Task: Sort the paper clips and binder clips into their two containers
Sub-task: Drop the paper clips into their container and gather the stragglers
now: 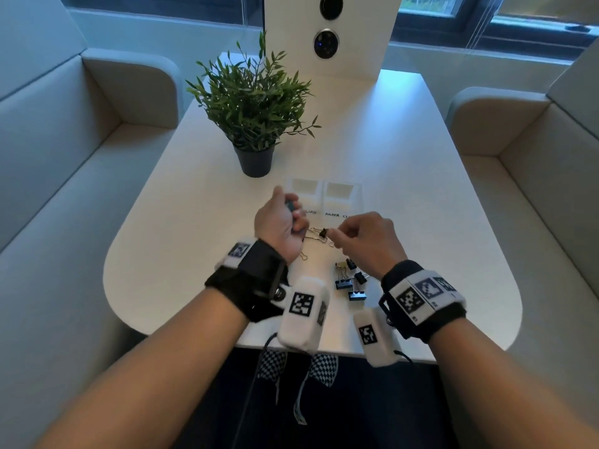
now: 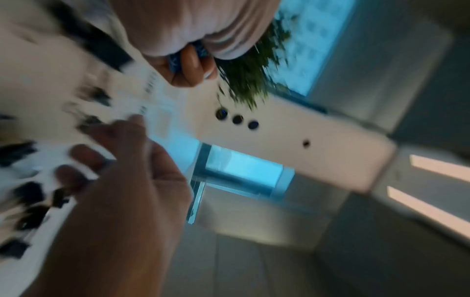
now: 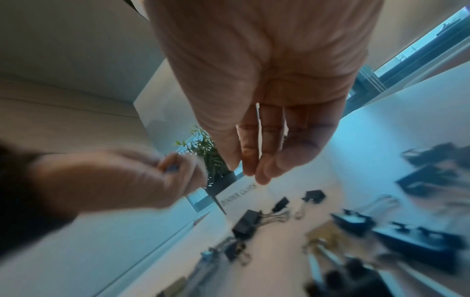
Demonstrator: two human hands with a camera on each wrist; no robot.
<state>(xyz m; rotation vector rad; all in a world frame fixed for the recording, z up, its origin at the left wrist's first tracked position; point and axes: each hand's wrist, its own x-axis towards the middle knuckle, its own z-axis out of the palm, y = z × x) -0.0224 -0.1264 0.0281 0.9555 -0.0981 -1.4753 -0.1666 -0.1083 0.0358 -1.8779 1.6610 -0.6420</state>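
My left hand (image 1: 288,212) is raised over the white table (image 1: 421,222) and grips a blue binder clip (image 1: 291,204), which also shows between its curled fingers (image 2: 189,66) as the blue binder clip (image 2: 175,62). Just beyond it stand two white containers, the left container (image 1: 303,182) and the right container (image 1: 341,185), behind handwritten labels (image 1: 335,215). My right hand (image 1: 336,236) hovers with its fingers (image 3: 250,170) pointing down and nothing between them, next to a black binder clip (image 1: 323,233). More binder clips (image 1: 351,281) lie near my right wrist. A paper clip (image 1: 303,256) lies by my left wrist.
A potted plant (image 1: 254,118) stands behind the containers on the left. A white panel (image 1: 327,43) with round sockets rises at the table's far end. Sofas flank the table on both sides. The table's rounded front edge (image 1: 324,350) lies under my wrists.
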